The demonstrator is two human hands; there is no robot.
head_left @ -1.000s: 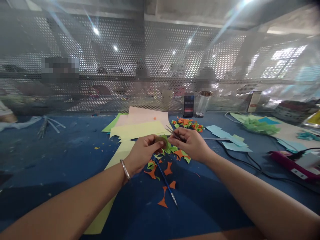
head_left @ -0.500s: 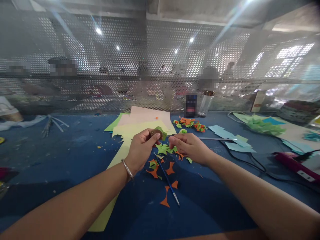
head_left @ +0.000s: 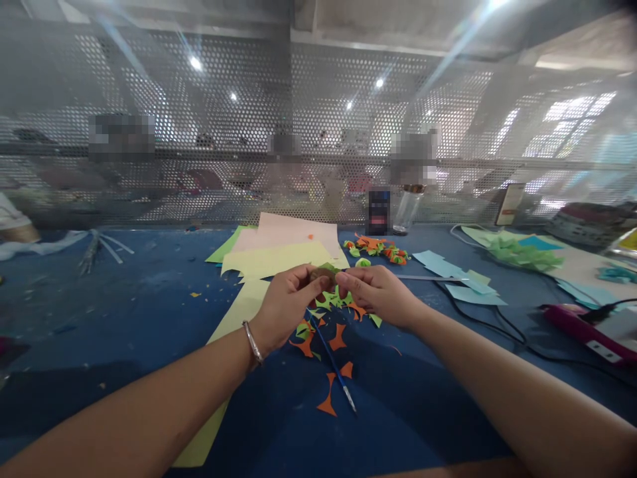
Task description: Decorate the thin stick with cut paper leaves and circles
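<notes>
My left hand (head_left: 291,302) pinches a small folded piece of green paper (head_left: 326,267), its shaded side looking brownish. Against its right edge are the closed fingertips of my right hand (head_left: 375,291); whatever is between them is too small to make out. A thin grey strip (head_left: 430,277) runs out to the right from behind my right hand, and I cannot tell whether it is held. Below the hands lie green paper scraps (head_left: 336,299), orange paper scraps (head_left: 337,337) and a slim blue stick with a silvery end (head_left: 338,372).
Yellow paper (head_left: 279,257) and a pink sheet (head_left: 298,229) lie behind. Green and orange paper pieces (head_left: 383,247) are heaped near a phone (head_left: 379,212) and a glass bottle (head_left: 408,211). Blue paper slips (head_left: 448,265), a black cable (head_left: 507,332) and a magenta power strip (head_left: 572,328) occupy the right.
Both hands have come closer together, with the left moving right and slightly down. The green paper has tilted flatter and now meets my right fingertips.
</notes>
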